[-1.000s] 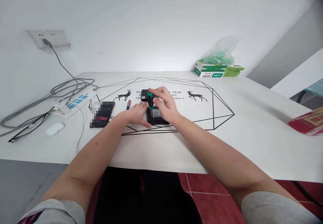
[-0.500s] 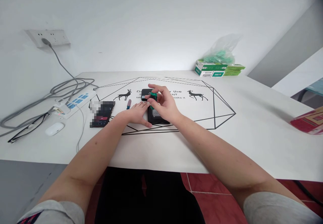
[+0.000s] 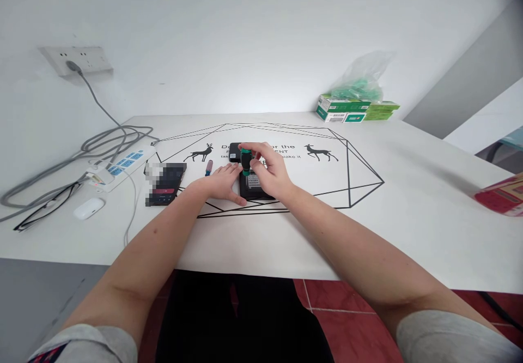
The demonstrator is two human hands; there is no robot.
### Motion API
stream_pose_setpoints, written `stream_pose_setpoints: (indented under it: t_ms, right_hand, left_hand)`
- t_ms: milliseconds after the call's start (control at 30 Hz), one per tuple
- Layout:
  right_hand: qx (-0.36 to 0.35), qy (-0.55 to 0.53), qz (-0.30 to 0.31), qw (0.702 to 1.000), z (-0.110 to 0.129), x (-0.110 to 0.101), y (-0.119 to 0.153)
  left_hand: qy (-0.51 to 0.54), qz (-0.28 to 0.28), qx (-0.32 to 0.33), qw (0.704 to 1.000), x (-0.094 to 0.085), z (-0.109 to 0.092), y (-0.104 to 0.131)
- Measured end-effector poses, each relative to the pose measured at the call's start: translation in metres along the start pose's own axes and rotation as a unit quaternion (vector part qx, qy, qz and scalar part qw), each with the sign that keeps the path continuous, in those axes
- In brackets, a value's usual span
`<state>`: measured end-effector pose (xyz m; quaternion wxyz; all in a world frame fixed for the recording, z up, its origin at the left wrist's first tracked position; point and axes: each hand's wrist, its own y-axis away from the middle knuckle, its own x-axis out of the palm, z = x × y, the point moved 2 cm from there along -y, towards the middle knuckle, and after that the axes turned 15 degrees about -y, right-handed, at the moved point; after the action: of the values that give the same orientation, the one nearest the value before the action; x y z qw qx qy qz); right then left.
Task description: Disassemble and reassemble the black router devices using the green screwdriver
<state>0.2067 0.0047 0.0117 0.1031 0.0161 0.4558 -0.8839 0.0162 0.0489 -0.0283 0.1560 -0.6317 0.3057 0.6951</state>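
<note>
A screwdriver (image 3: 245, 161) with a stubby green-and-black handle stands upright over a flat black device (image 3: 257, 191) that bears a pale label. My right hand (image 3: 272, 169) grips that handle, index finger across its top and thumb at its side. The screwdriver's tip is too small to make out. Against the left edge of the device my left hand (image 3: 224, 182) lies flat with the thumb spread, holding nothing. Beyond the hands sits a smaller black box (image 3: 234, 151) with a white sticker. A second screwdriver (image 3: 209, 167) with a reddish, blue-ended handle lies left of my left hand.
Left of my hands lie a phone (image 3: 170, 180), a white earbud case (image 3: 89, 209), glasses (image 3: 47, 206) and a power strip (image 3: 126, 164) with coiled grey cable. Green-and-white boxes (image 3: 343, 106) stand at the back wall. A red box (image 3: 500, 195) is at the far right.
My right index finger has come down onto the top of the screwdriver handle, and the thumb has shifted right along its side. My left hand stays in place.
</note>
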Motion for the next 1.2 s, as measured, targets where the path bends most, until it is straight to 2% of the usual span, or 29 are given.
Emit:
stream_pose_setpoints:
  t_ms: [467, 633, 733, 867, 967, 1100, 1200]
  right_hand:
    - [-0.044, 0.038, -0.008, 0.998, -0.001, 0.003, -0.002]
    - [-0.022, 0.046, 0.000, 0.999, -0.003, 0.003, -0.004]
    - [-0.005, 0.034, -0.020, 0.999, -0.005, 0.003, -0.003]
    - [0.042, -0.015, -0.038, 0.998, -0.011, 0.004, 0.000]
    - [0.069, -0.055, -0.019, 0.996, -0.012, 0.005, 0.001]
    - [0.064, -0.051, 0.009, 0.997, -0.011, 0.005, 0.002]
    - [0.063, -0.043, -0.016, 0.997, -0.018, 0.002, 0.001]
  left_hand:
    - [-0.002, -0.015, 0.006, 1.000, 0.008, 0.006, -0.004]
    - [0.006, -0.010, 0.008, 1.000, 0.006, 0.004, -0.003]
    - [0.005, -0.002, 0.006, 1.000, 0.002, 0.001, -0.001]
    - [0.004, 0.000, 0.002, 1.000, -0.002, -0.001, 0.002]
    - [0.005, -0.006, 0.003, 1.000, -0.003, -0.002, 0.003]
    - [0.000, -0.005, 0.006, 1.000, -0.002, -0.001, 0.001]
    - [0.000, 0.005, 0.005, 1.000, 0.001, 0.001, -0.001]
